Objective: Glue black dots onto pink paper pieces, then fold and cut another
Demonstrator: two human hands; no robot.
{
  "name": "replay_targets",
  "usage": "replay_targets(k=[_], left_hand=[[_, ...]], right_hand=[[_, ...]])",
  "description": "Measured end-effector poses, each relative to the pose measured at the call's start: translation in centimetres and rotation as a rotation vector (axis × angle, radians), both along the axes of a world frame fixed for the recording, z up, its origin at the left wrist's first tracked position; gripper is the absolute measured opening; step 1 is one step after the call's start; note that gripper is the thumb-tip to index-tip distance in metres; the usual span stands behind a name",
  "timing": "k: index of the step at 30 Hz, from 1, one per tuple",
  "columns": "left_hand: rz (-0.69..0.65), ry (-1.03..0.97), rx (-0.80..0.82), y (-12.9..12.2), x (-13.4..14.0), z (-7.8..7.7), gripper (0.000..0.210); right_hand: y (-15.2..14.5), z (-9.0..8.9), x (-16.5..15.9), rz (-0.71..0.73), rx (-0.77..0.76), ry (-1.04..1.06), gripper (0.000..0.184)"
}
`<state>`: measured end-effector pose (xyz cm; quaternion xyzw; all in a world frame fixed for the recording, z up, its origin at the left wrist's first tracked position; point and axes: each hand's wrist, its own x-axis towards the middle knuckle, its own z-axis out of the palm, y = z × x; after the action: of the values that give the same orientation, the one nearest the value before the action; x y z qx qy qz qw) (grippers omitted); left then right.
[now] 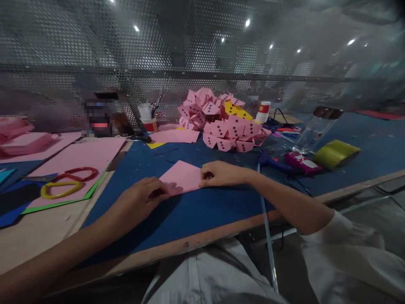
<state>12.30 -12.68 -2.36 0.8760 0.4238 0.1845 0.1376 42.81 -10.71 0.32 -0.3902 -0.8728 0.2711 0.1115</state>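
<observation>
Pinching pink paper [184, 175] on blue tabletop [202, 215].
Held in near-closed pinches by left hand [147, 194] at eight o'clock, right hand [220, 173] at three; could crease crookedly if pulled unevenly.

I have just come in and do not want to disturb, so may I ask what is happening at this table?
A person has both hands on a pink paper lying on the blue tabletop. The left hand is at its left edge, the right hand at its right edge. Behind it stands a pile of folded pink pieces with dark marks.
</observation>
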Motion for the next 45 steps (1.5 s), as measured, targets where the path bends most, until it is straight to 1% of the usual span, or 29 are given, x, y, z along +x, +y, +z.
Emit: replay_targets(k=[7,15,21,25,30,34,39,45], left_hand=[[0.045,-0.071,-0.015,-0.1,-1.5,-0.5,0.025],[0.131,-0.027,-0.098,-1.0,-2.4,0.6,0.028],[0.161,-0.031,-0.077,-1.3,-3.2,0.6,0.032],[0.159,-0.022,-0.049,-1.5,-3.5,0.8,0.031],[0.129,-0.023,0.005,-1.5,-4.3,0.3,0.027],[0.163,-0.036,-0.018,-1.4,-4.4,0.1,0.028],[0.252,-0.062,-0.094,-1.5,-4.0,0.5,0.032],[0.271,-0.022,-0.099,-2.3,-3.5,1.6,0.037]], right_hand=[[-0.1,0.0,-0.1,-0.012,-0.005,-0.003,0.021],[-0.3,0.3,-0.2,-0.013,-0.017,-0.013,0.022],[-0.1,0.1,-0.1,-0.008,-0.010,-0.007,0.023],[0.0,0.0,0.0,-0.009,-0.009,-0.007,0.023],[-0.1,0.0,-0.1,-0.025,-0.015,-0.010,0.022],[-0.2,0.0,-0.1,-0.034,-0.021,-0.014,0.022],[0.0,-0.1,0.0,-0.021,-0.019,-0.008,0.023],[-0.2,0.2,-0.2,-0.032,-0.025,-0.017,0.021]])
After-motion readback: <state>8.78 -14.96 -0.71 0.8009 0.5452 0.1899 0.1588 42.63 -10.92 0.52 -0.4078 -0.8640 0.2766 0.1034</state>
